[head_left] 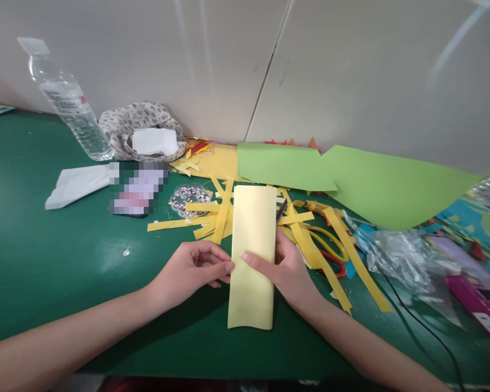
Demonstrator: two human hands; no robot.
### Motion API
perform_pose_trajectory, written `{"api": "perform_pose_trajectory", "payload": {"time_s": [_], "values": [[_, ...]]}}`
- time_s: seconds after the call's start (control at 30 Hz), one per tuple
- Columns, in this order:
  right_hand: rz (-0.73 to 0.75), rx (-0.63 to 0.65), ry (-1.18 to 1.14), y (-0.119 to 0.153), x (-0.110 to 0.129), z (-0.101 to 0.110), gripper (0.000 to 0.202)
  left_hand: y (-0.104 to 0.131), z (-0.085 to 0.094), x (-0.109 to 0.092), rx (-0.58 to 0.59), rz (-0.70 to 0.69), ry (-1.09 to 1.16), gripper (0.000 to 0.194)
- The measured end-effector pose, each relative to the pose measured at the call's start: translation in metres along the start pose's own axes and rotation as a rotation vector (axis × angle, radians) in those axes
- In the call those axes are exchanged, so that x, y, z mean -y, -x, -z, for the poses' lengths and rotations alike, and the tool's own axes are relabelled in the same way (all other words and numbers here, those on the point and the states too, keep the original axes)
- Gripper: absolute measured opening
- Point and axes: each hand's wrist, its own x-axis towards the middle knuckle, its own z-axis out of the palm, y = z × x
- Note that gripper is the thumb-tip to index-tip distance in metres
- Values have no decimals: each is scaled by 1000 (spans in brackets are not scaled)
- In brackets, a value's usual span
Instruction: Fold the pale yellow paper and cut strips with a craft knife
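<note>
A pale yellow sheet of folded paper (253, 228) is held upright in front of me, above the green table. My right hand (288, 267) grips its right side, thumb across the front and fingers behind. At the left edge my left hand (204, 267) pinches the paper between thumb and fingers. Yellow paper strips (224, 212) lie scattered behind and to both sides of it. Just right of the paper are scissors with yellow handles (330, 242) and another red handle (337, 268), partly covered by strips.
On the left stand a water bottle (71, 103) and a spotted cloth pouch (141, 117), near a phone (141, 190) and a tissue (79, 182). A round case of small beads (190, 200) sits behind. Green paper (371, 185) leans on the wall. Plastic wrap (412, 267) and a magenta device (476, 305) lie right.
</note>
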Motion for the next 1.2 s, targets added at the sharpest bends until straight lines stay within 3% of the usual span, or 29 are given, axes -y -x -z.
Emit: {"api": "perform_pose_trajectory", "payload": {"time_s": [0.33,0.6,0.73,0.93,1.1,1.2], "values": [[-10,-26,-47,-2,-1,-2,50,0,1,0,3,-2,15,21],[66,-201,-243,-10,-8,7,43,2,-3,4,128,66,-52,24],[79,-249,-294,-12,-8,10,44,4,-4,7,133,69,-82,22],[5,-129,-278,-9,-6,7,52,2,0,6,80,34,-44,17],[-53,63,-187,-5,-6,2,56,-1,4,7,11,0,-5,18],[-70,64,-116,-4,-7,2,54,-2,4,6,8,-8,-1,18]]}}
